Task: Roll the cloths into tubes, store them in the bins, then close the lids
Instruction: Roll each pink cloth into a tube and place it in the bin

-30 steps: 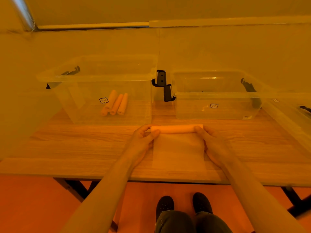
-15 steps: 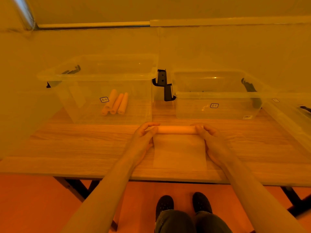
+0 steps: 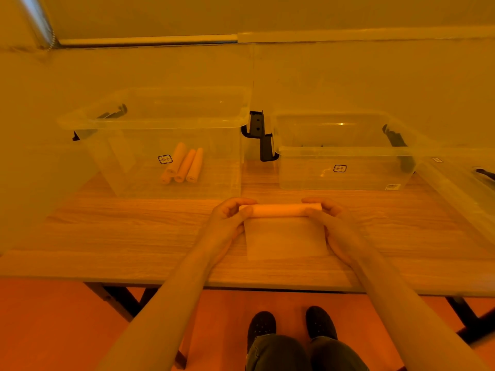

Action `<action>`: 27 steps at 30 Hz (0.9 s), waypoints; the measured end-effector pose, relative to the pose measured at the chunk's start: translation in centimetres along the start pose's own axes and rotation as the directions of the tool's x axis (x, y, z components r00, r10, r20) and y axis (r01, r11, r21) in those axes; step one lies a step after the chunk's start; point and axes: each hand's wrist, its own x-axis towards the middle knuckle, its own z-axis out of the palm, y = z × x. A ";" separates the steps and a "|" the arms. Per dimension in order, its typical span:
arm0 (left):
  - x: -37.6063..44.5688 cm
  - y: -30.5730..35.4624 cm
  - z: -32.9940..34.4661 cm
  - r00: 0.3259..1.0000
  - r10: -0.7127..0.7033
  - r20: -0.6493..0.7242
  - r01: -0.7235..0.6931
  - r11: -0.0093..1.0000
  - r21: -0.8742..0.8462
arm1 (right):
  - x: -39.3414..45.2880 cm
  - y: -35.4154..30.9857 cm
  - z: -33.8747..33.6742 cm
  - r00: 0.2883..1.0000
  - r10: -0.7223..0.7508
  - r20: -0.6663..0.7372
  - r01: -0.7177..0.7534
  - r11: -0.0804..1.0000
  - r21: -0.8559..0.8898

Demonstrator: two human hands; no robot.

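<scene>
Both hands rolling cloth on bench.
Left hand (image 3: 227, 223) and right hand (image 3: 332, 223) fingers curled round ends of half-rolled cloth (image 3: 281, 210); flat part toward wrists.

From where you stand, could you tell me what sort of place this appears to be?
Probably a staged workbench for a folding-and-storage exercise, not a home: a bare wooden table set against a plain wall, two labelled clear bins, and identical rolled cloths stored in the left one.
</scene>
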 end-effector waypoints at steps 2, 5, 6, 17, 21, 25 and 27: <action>0.0 0.0 -0.1 1.000 -0.004 0.014 0.004 1.000 0.010 | -0.1 0.0 0.1 1.000 -0.014 -0.003 0.014 1.000 0.000; 0.0 0.2 0.0 0.999 -0.032 0.016 0.033 0.999 -0.033 | 0.0 0.2 0.0 0.999 -0.029 -0.018 0.029 0.999 -0.016; 0.1 0.3 0.0 0.999 -0.049 0.007 0.049 0.997 -0.066 | 0.1 0.2 -0.1 0.999 -0.029 -0.022 0.029 0.999 -0.017; 0.1 0.2 -0.1 0.998 -0.052 0.039 0.056 0.995 -0.088 | 0.8 0.8 -0.9 0.999 -0.013 0.039 0.013 1.000 -0.013; 0.0 0.4 0.3 0.999 -0.039 -0.016 0.038 0.997 -0.068 | 0.7 0.8 -0.7 1.000 -0.010 0.021 0.011 0.998 -0.065; -0.2 0.4 0.3 1.000 -0.027 -0.009 0.026 0.999 -0.031 | 0.5 0.8 -0.4 0.999 -0.051 -0.010 0.050 0.997 -0.056; -0.2 0.5 0.2 1.000 -0.028 0.008 0.028 1.000 -0.013 | 0.5 0.8 -0.4 0.998 -0.060 -0.006 0.060 0.997 -0.044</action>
